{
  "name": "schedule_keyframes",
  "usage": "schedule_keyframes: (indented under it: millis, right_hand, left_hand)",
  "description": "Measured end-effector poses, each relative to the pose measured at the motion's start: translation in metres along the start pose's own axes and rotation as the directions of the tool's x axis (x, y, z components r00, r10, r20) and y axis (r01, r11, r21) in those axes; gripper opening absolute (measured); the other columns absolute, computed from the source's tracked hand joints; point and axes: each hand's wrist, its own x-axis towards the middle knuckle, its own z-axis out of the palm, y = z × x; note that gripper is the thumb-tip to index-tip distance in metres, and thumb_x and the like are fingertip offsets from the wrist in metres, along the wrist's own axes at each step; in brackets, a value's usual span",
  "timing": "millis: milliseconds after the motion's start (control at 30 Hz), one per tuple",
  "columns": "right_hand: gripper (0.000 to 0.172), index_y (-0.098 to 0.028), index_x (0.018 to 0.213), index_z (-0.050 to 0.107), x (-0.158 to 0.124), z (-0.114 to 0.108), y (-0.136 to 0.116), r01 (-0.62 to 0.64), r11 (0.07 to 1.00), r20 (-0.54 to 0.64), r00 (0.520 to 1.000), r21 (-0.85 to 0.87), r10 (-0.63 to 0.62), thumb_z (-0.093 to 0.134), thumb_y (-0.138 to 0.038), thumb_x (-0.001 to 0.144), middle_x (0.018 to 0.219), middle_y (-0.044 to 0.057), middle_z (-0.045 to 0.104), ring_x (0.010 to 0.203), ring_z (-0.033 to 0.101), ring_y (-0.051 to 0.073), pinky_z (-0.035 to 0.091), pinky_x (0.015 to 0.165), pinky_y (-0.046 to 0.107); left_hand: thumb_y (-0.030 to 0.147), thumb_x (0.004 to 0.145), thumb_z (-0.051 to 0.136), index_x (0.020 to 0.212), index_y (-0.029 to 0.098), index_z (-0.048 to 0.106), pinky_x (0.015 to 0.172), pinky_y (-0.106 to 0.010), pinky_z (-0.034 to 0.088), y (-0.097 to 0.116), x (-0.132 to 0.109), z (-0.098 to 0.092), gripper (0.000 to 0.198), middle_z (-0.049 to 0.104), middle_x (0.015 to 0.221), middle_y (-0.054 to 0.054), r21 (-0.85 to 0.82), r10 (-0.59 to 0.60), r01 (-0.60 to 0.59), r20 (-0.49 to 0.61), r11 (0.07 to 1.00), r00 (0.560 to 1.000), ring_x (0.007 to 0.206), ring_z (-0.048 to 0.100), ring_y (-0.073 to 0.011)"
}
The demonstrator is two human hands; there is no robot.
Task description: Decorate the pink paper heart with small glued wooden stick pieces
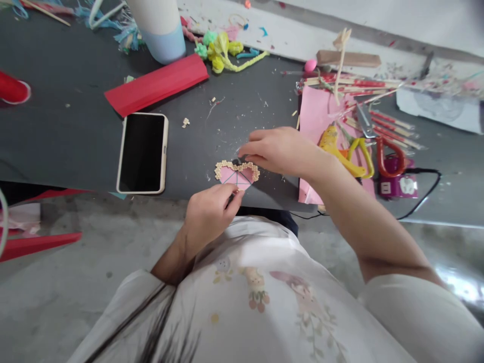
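Note:
A small pink paper heart (230,176) lies near the table's front edge, with dark lines drawn on it. Pale bead-like pieces (224,165) border its upper lobes. My left hand (209,210) pinches the heart's lower tip between thumb and fingers. Just above the heart's top notch is my right hand (282,150), its fingers curled together at the tips. Anything between those fingertips is too small to make out. A loose cluster of similar pale pieces (185,122) rests on the table, up and left of the heart.
A phone (142,154) and folded red paper (159,84) lie left, below a white-and-blue bottle (161,30). At right, a yellow glue gun (335,146) and red-handled scissors (389,156) lie on and beside pink paper (310,121), near wrapped sticks (391,126) and a purple box (399,181).

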Motion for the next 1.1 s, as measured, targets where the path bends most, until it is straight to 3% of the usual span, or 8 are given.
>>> schedule_keyframes:
  millis: [233, 567, 833, 1100]
  right_hand:
    - [0.021, -0.027, 0.101, 0.073, 0.021, 0.005, 0.009, 0.103, 0.994, 0.098, 0.990, -0.023, -0.100, 0.056, -0.020, 0.090, 0.090, 0.002, 0.068, 0.069, 0.058, 0.013, 0.023, 0.057, 0.028]
    - [0.021, -0.027, 0.099, 0.075, 0.027, 0.013, 0.015, 0.197, 0.980, 0.070, 0.978, 0.007, -0.197, 0.056, -0.021, 0.090, 0.089, 0.000, 0.069, 0.067, 0.054, 0.011, 0.022, 0.057, 0.027]
    - [0.020, -0.022, 0.089, 0.071, 0.031, 0.014, 0.015, 0.200, 0.979, 0.086, 0.976, 0.037, -0.202, 0.052, -0.019, 0.089, 0.087, 0.001, 0.066, 0.065, 0.052, 0.012, 0.021, 0.056, 0.028]
    - [0.021, -0.023, 0.090, 0.068, 0.028, 0.011, 0.019, 0.143, 0.987, 0.072, 0.986, 0.071, -0.148, 0.049, -0.016, 0.089, 0.091, 0.001, 0.066, 0.071, 0.056, 0.014, 0.024, 0.057, 0.029]
  left_hand:
    - [0.035, 0.095, 0.048, 0.084, 0.021, 0.069, 0.057, -0.026, 0.033, -0.002, -0.002, 0.001, 0.029, 0.064, 0.064, 0.001, 0.020, 0.024, -0.023, -0.037, 1.000, 0.999, 0.062, 0.057, -0.0114]
    - [0.036, 0.096, 0.048, 0.083, 0.021, 0.069, 0.058, -0.025, 0.034, -0.006, -0.004, 0.001, 0.029, 0.064, 0.063, 0.001, 0.033, 0.023, -0.022, -0.048, 0.999, 0.999, 0.061, 0.057, -0.0112]
    - [0.032, 0.094, 0.053, 0.083, 0.021, 0.069, 0.058, -0.025, 0.034, -0.009, -0.002, -0.002, 0.022, 0.061, 0.061, 0.002, 0.026, 0.013, -0.012, -0.057, 1.000, 0.998, 0.060, 0.056, -0.0112]
    - [0.033, 0.097, 0.048, 0.088, 0.020, 0.067, 0.067, -0.023, 0.041, -0.005, 0.005, 0.002, 0.025, 0.069, 0.079, 0.001, 0.017, 0.107, -0.106, -0.106, 0.994, 0.989, 0.073, 0.062, -0.0112]
